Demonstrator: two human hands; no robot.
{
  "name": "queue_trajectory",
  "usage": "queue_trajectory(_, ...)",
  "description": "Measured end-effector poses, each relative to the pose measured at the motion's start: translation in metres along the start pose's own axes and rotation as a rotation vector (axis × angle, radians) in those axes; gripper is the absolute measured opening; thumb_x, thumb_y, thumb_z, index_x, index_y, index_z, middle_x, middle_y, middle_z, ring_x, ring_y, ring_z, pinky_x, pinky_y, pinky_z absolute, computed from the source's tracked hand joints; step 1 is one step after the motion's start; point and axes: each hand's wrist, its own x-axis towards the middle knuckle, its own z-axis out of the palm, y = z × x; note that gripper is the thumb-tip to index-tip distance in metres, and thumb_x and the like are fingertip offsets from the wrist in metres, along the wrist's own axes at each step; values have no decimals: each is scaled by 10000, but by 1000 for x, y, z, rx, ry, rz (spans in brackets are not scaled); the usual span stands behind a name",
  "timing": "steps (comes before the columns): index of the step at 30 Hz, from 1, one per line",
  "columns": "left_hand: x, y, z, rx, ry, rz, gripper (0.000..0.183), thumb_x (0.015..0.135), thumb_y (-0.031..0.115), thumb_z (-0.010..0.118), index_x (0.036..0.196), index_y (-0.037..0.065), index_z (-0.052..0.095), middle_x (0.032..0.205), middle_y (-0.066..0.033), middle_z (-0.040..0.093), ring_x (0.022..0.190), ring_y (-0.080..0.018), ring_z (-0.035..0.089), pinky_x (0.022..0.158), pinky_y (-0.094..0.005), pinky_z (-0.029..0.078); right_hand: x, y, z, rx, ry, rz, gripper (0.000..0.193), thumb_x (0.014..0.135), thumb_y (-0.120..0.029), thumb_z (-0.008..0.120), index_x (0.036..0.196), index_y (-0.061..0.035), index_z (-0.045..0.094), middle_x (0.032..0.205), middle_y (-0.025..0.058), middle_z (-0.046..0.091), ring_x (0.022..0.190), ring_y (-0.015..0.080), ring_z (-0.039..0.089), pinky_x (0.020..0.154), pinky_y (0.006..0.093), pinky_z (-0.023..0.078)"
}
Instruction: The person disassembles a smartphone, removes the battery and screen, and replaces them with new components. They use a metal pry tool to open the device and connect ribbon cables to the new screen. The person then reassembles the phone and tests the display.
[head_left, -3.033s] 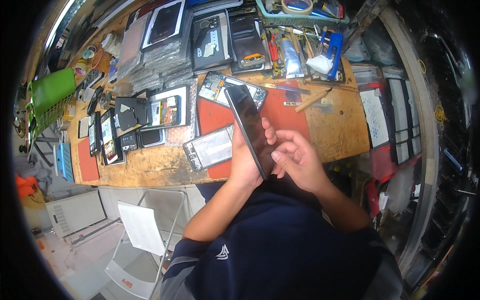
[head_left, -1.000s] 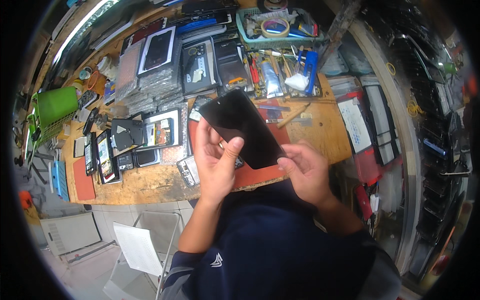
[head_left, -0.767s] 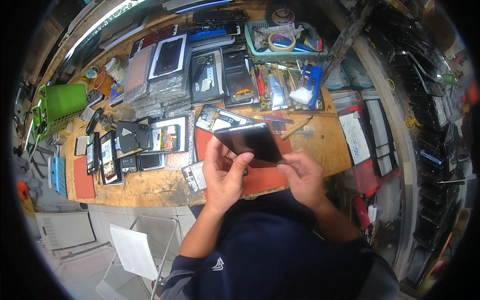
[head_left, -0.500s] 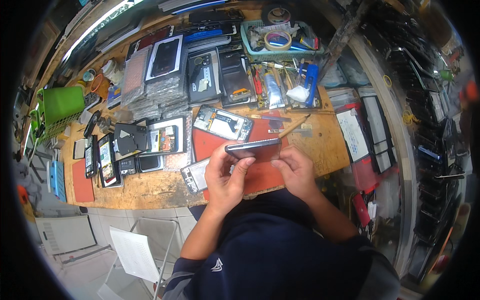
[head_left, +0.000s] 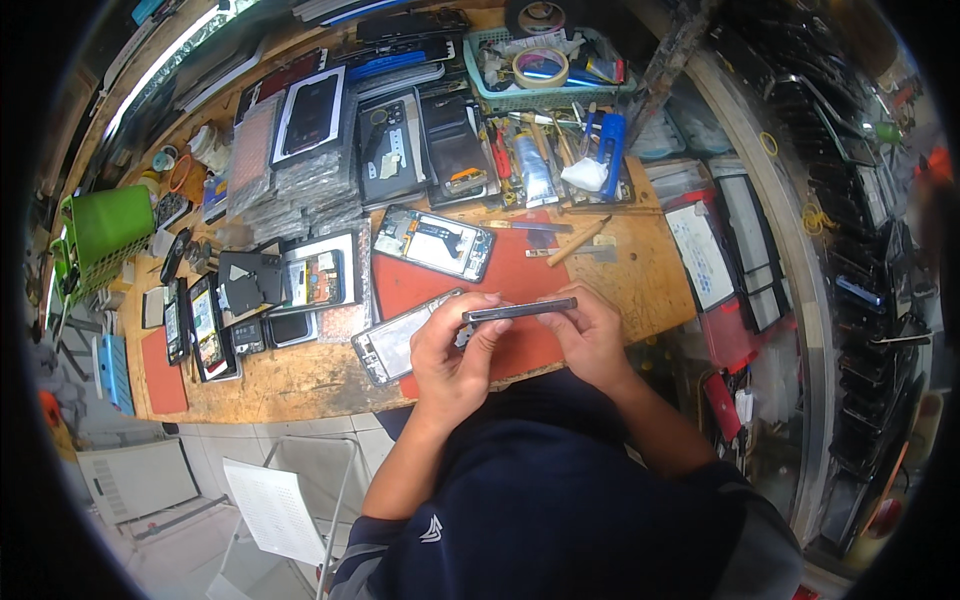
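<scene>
A dark, slim phone (head_left: pixel 522 310) is held up edge-on over the front of the workbench. My left hand (head_left: pixel 452 348) is closed on its left end, with the thumb underneath and fingers at the far side. My right hand (head_left: pixel 590 335) grips the right end between thumb and fingers. The phone's broad faces are mostly hidden at this angle. Behind it, on a red mat (head_left: pixel 410 285), lies an opened phone frame (head_left: pixel 436 243) with a white inside. A second silvery frame (head_left: pixel 392 342) lies beside my left hand, partly covered by it.
A wooden-handled tool (head_left: pixel 580 240) lies past my right hand. Opened phones (head_left: pixel 205 322) and bubble-wrapped stacks (head_left: pixel 310 185) fill the left. Hand tools and a tube (head_left: pixel 533 170) lie farther back, near a teal basket (head_left: pixel 480 95). A white chair (head_left: pixel 275 510) stands below the bench.
The phone has tilted flatter, so its underside shows less, and moved slightly right and down. My right fingers have come further around its right end. The whole view has shifted slightly.
</scene>
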Motion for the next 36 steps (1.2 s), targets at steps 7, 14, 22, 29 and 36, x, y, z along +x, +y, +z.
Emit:
queue_trajectory(7, 0, 3, 7, -106, 79, -71, 229, 965, -52, 774, 1177, -17, 695, 1100, -156, 770, 911, -173, 730, 831, -310, 582, -1, -5, -5, -49, -38, 14, 135, 934, 88, 756, 1044, 31, 704, 969, 71, 668, 853, 131, 655, 731, 274, 523)
queue_trajectory(14, 0, 5, 7, -118, 66, -95, 228, 966, -52, 773, 1179, -21, 698, 1083, -144, 769, 895, -167, 723, 822, -310, 584, -6, -2, -9, -22, -120, 108, 151, 982, 137, 681, 1084, 32, 643, 1070, 50, 618, 1014, 97, 663, 890, 257, 553)
queue_trajectory(22, 5, 12, 6, 2, -48, 10, 232, 970, -73, 759, 1186, -25, 688, 1084, -129, 753, 1029, -213, 739, 901, -326, 582, -3, 6, -2, -19, -17, -8, 116, 930, 65, 775, 1013, 23, 705, 909, 56, 640, 739, 105, 607, 619, 263, 477)
queue_trajectory(29, 18, 22, 0, 131, 80, 52, 357, 1041, 48, 715, 1391, -20, 686, 1010, -89, 780, 861, -120, 694, 789, -269, 553, 1, -17, -15, -138, -236, -54, 67, 959, 8, 750, 993, 28, 695, 876, 53, 608, 760, 130, 585, 663, 288, 462)
queue_trajectory(36, 32, 31, -16, -421, 127, -353, 444, 1086, 68, 655, 1498, -72, 572, 1190, -95, 757, 997, -85, 695, 841, -235, 566, -5, -51, -31, 70, -410, 139, 130, 1021, -75, 696, 959, 36, 670, 833, 28, 515, 712, 111, 458, 629, 282, 371)
